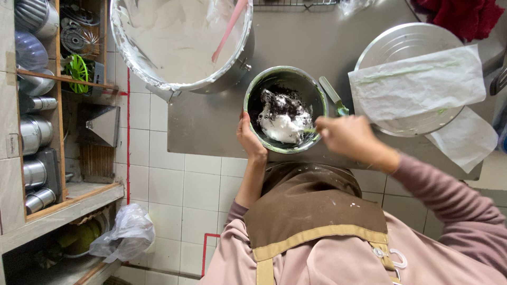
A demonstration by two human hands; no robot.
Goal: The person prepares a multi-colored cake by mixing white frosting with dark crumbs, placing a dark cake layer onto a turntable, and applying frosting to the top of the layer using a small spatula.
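A small metal bowl [253, 89] with a green-smeared rim sits at the near edge of the steel table [211, 121]. It holds white cream mixed with dark crumbs [284, 117]. My left hand [250, 140] grips the bowl's near-left rim. My right hand [346, 136] is closed around a utensil whose green-tinged tip [309, 130] dips into the cream at the bowl's right side. A green-handled spatula [334, 96] lies on the table just right of the bowl.
A large pot of white cream [179, 42] with a pink spatula [228, 29] stands at the back left. A round metal pan [406, 42] with white paper sheets [417, 84] sits to the right. Shelves of metal tins [34, 132] line the left; a plastic bag [127, 232] lies below.
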